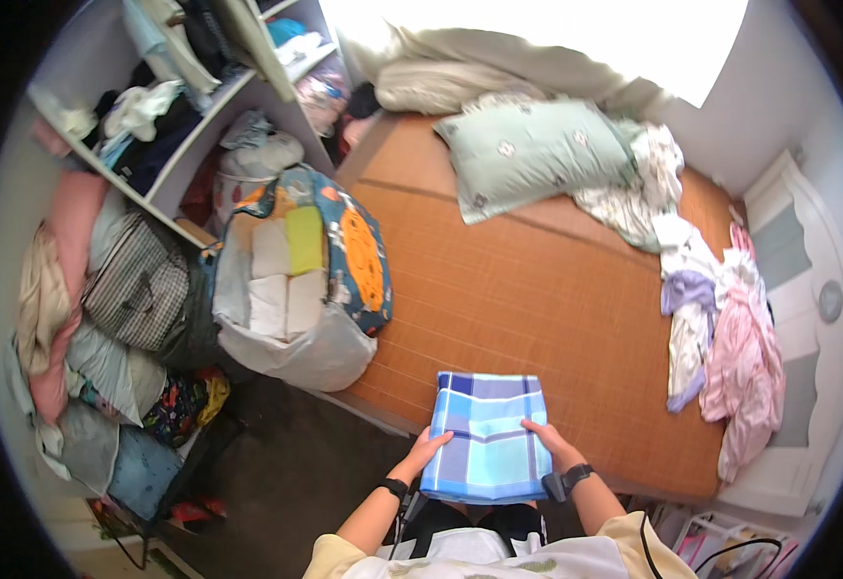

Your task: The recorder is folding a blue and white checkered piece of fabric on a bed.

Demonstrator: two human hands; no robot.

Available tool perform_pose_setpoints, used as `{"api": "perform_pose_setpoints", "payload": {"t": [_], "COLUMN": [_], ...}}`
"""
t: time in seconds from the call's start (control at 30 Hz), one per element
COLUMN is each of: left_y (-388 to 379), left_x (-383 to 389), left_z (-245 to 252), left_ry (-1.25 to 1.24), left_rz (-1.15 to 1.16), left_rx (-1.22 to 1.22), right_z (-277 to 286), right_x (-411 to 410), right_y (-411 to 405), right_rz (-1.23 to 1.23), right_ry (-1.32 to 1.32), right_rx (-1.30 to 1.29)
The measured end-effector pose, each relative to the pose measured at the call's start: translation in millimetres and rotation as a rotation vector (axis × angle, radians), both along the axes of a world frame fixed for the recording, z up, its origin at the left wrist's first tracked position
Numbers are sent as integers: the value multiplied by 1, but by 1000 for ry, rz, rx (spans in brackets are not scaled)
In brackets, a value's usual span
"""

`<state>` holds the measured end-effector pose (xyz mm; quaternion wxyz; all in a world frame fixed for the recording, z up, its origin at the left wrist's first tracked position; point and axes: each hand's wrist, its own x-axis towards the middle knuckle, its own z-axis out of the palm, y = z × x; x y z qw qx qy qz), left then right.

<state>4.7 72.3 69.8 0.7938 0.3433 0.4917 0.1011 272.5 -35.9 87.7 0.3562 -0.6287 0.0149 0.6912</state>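
Note:
A folded blue plaid cloth (490, 441) is held flat in front of my body, over the near edge of the bed. My left hand (427, 450) grips its left side with the thumb on top, and my right hand (548, 441) grips its right side the same way. The fingers beneath the cloth are hidden. Ahead and to the left, an open storage bag (360, 253) with an orange cartoon print stands on the bed's corner. Inside lie folded white cloths (268, 304) and one folded yellow-green cloth (305, 240).
The bed bears a brown woven mat (508, 304). A pale green pillow (537, 155) lies at the far side, and rumpled pink clothes (743, 354) at the right by the white headboard (790, 289). At left are a checked bag (139, 282) and shelves (204, 137) with clothes.

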Motion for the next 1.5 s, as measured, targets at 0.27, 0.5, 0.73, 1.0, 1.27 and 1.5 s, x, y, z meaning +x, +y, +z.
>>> {"api": "perform_pose_setpoints", "payload": {"t": [0.27, 0.5, 0.73, 1.0, 1.27, 1.5], "left_y": [3, 42, 160, 375, 475, 502], "left_x": [-91, -139, -189, -272, -301, -305], "left_z": [79, 194, 287, 258, 157, 101], "left_ry": [-88, -147, -70, -82, -110, -46], "left_rz": [108, 134, 66, 121, 42, 284], "left_rx": [193, 578, 855, 439, -26, 115], "right_z": [66, 164, 262, 217, 129, 109], "right_x": [-66, -107, -153, -231, -260, -284], "right_y": [39, 88, 199, 421, 515, 548], "right_rz": [160, 126, 46, 209, 411, 365], "right_ry": [-68, -264, -295, -409, -605, -671], "right_rx": [329, 699, 890, 817, 489, 595]}}
